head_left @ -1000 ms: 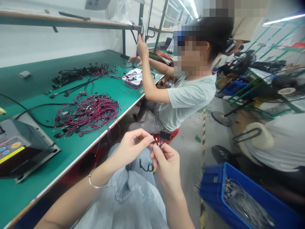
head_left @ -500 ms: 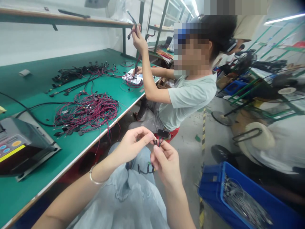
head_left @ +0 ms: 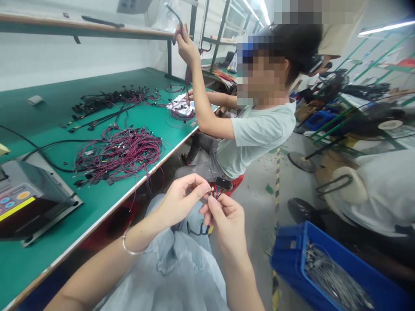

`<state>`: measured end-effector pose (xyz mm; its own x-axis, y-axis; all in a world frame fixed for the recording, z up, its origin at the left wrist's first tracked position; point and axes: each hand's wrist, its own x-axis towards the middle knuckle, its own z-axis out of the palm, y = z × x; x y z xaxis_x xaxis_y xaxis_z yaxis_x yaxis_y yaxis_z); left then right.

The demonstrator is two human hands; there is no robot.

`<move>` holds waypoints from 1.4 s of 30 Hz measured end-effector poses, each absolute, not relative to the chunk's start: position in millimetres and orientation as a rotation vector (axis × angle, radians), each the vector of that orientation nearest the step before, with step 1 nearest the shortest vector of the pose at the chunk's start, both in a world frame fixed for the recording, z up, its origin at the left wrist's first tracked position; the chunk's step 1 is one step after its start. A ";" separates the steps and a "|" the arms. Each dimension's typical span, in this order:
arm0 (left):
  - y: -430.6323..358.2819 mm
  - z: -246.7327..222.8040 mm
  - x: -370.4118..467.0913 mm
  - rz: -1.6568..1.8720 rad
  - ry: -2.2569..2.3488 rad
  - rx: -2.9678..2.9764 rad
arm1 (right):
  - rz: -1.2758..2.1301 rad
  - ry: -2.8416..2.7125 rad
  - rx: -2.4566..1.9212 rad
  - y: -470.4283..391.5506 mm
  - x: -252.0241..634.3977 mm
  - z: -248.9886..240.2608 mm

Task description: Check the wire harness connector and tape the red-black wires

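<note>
Above my lap, my right hand [head_left: 225,214] pinches a wire harness with thin red and dark wires. A black connector [head_left: 223,183] of that harness sticks out beyond my fingers. My left hand [head_left: 186,196] is closed at the thumb and fingertips on the wire ends of the same harness, right beside my right fingertips. The exact tip pinched there is too small to make out. A dark looped cable end [head_left: 196,230] hangs below my hands over my lap.
On the green workbench [head_left: 29,116] lie a tangled heap of red and black wires [head_left: 119,151] and black cables [head_left: 106,101]. A machine [head_left: 26,194] stands at left. A co-worker [head_left: 256,125] sits ahead, holding up wires. A blue crate [head_left: 288,250] with cables is at right.
My hands stay almost in place, with the black connector tilting slightly. The co-worker's raised hand has shifted a little left, and the lower hand has moved above the white sheet.
</note>
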<state>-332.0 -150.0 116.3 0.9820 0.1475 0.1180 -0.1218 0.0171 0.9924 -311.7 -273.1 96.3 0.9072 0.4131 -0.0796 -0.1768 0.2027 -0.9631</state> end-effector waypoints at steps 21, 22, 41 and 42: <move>-144.8 118.2 -330.4 0.246 -0.074 1.799 | 0.318 -0.192 -1.286 -271.6 -306.5 90.9; -144.8 116.8 -329.9 0.234 -0.062 1.762 | 0.314 -0.194 -1.290 -271.1 -306.6 91.6; -138.0 116.3 -330.2 0.241 -0.181 1.738 | 0.415 -0.206 -1.245 -273.4 -309.8 94.9; -136.8 116.6 -330.4 0.264 -0.222 1.795 | 0.418 -0.217 -1.244 -274.0 -310.2 95.1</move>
<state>-330.4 -136.8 116.6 0.9553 -0.0099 0.2953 -0.2893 -0.2353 0.9279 -310.2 -274.0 95.1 0.9046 0.4211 -0.0654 -0.1889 0.2587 -0.9473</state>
